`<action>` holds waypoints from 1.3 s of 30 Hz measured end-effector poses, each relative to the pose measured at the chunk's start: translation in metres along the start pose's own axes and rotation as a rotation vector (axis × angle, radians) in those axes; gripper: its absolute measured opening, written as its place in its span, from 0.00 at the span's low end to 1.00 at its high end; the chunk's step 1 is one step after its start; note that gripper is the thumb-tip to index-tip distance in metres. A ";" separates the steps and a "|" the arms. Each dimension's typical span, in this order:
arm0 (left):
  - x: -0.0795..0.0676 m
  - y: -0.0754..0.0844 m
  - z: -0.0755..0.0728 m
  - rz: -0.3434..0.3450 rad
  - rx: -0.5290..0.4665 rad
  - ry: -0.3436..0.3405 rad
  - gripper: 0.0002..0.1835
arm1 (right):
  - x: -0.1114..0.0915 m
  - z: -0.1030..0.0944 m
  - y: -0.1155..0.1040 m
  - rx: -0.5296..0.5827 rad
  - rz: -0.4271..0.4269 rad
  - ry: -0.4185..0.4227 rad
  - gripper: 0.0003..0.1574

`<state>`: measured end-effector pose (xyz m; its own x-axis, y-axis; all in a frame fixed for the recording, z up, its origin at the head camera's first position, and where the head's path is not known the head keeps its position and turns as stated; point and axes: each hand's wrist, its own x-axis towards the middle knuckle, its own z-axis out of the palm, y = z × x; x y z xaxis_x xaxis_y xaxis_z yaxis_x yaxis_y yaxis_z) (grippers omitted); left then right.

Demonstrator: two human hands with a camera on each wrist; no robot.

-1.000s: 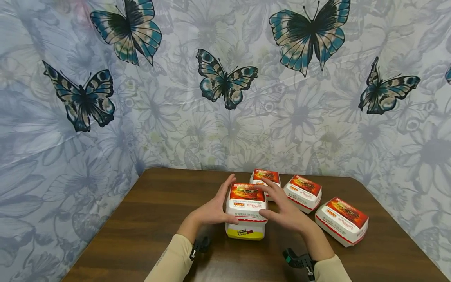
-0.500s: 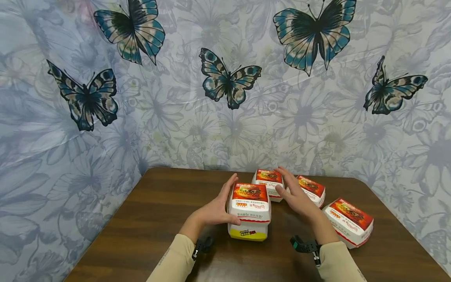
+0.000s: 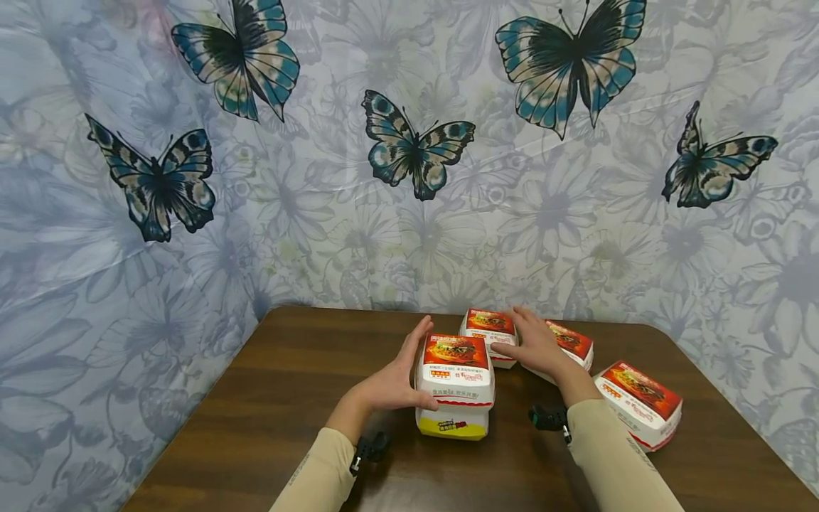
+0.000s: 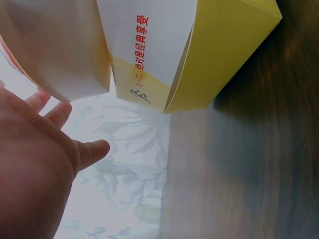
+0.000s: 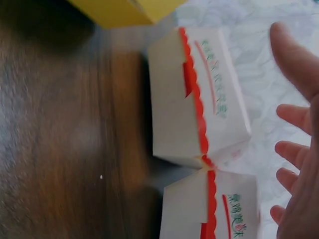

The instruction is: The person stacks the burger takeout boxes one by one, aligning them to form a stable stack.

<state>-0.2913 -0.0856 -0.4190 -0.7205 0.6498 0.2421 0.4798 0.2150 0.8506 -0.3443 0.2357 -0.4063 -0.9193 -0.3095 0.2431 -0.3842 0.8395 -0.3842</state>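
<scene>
A white burger box with a red printed top (image 3: 456,370) sits on a second white box with a yellow base (image 3: 452,423), near the middle of the table. My left hand (image 3: 392,380) is at the upper box's left side, its thumb along the front and its fingers extended toward the back. Beside that box in the left wrist view, the hand's fingers (image 4: 92,153) are straight and spread; whether they press on it I cannot tell. My right hand (image 3: 540,348) reaches over the back boxes, fingers spread and holding nothing. Its thumb lies near the back-left burger box (image 3: 489,323).
Another burger box (image 3: 571,341) stands at the back right, partly behind the right hand. A further burger box (image 3: 640,402) is to the right, partly covered by the right sleeve. The brown table (image 3: 307,355) meets a wall hanging printed with butterflies (image 3: 419,146).
My right hand has left the stacked boxes' right side and moved right and back, over the back boxes. The left hand and the stack stay together, almost unmoved.
</scene>
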 end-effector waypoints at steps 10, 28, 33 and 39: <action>-0.001 -0.002 0.001 -0.014 0.002 0.005 0.72 | 0.008 0.004 0.008 -0.100 0.049 -0.083 0.53; -0.004 -0.004 -0.001 -0.015 0.012 0.032 0.71 | 0.012 0.008 0.003 -0.106 0.066 -0.080 0.41; -0.003 -0.004 -0.001 -0.016 0.025 0.030 0.71 | 0.014 0.008 0.004 -0.112 0.093 -0.082 0.42; -0.001 -0.004 0.000 -0.020 0.028 0.026 0.71 | 0.011 0.009 0.007 -0.103 0.099 -0.053 0.41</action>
<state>-0.2926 -0.0874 -0.4224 -0.7428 0.6260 0.2373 0.4785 0.2486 0.8422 -0.3582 0.2342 -0.4142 -0.9565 -0.2439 0.1600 -0.2832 0.9078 -0.3094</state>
